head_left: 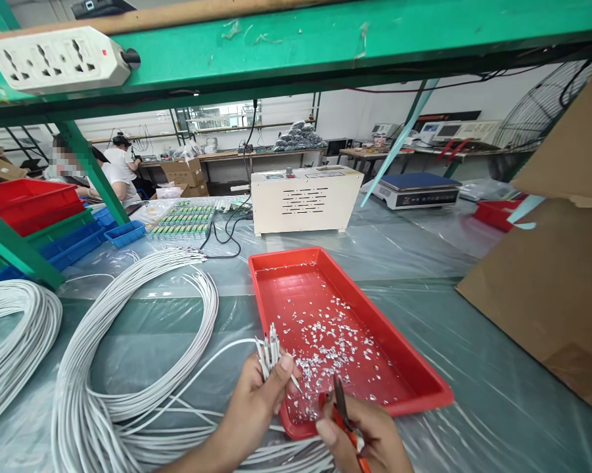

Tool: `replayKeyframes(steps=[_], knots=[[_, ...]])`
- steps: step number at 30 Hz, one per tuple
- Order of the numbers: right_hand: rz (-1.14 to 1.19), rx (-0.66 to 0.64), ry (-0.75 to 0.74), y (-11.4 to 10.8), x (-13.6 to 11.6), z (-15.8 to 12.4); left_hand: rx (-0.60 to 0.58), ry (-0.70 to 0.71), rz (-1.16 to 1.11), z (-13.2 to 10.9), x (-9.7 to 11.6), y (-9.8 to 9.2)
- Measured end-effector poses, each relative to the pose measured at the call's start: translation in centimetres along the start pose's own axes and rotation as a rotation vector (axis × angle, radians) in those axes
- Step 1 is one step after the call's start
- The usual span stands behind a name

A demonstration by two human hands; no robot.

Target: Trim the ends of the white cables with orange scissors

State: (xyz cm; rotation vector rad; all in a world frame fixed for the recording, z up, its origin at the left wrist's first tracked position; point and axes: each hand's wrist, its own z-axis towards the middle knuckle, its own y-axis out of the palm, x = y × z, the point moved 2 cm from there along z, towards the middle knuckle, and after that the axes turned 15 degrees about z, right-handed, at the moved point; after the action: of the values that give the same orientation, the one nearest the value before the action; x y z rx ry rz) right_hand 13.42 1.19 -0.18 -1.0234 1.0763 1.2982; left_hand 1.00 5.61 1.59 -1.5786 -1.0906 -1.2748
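My left hand (261, 401) is closed around a bunch of white cables (271, 351), their cut ends pointing up over the near left rim of a red tray (399, 348). One cable end sticks out sideways from under the thumb. My right hand (369, 433) grips red-handled cutting pliers (343, 414), dark jaws pointing up, just right of the cable ends. Small silvery scraps (330, 341) lie scattered over the tray's floor. Long white cable coils (93, 368) spread across the table to the left, some running beneath my left arm.
A cream metal box (303, 200) stands behind the tray, with a scale (414, 189) to its right. Cardboard (546, 315) leans in at the right. Stacked bins (29, 210) stand left, below a green beam (296, 52). Two people (121, 161) sit farther back.
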Motion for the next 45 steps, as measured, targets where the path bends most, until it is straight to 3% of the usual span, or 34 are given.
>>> replayKeyframes(steps=[7, 13, 26, 36, 42, 45], knots=[[0.045, 0.191, -0.001, -0.6, -0.2, 0.5, 0.091, 0.111, 0.082, -0.9, 0.2, 0.6], [-0.091, 0.087, -0.077, -0.6, -0.1, 0.7, 0.08, 0.125, 0.126, -1.1, 0.4, 1.0], [-0.447, 0.066, -0.349, -0.6, -0.3, 0.4, 0.044, 0.109, 0.122, -0.9, 0.3, 1.3], [-0.476, 0.034, -0.584, -0.3, -1.2, 0.2, 0.068, 0.071, 0.097, -0.6, 0.3, 0.7], [-0.652, 0.171, -0.415, -3.4, -0.7, 1.8, 0.078, -0.001, 0.045, -0.1, -0.4, 0.2], [-0.626, 0.217, -0.216, -4.3, 0.0, 2.3, 0.034, -0.007, 0.01, 0.1, -0.4, 0.2]])
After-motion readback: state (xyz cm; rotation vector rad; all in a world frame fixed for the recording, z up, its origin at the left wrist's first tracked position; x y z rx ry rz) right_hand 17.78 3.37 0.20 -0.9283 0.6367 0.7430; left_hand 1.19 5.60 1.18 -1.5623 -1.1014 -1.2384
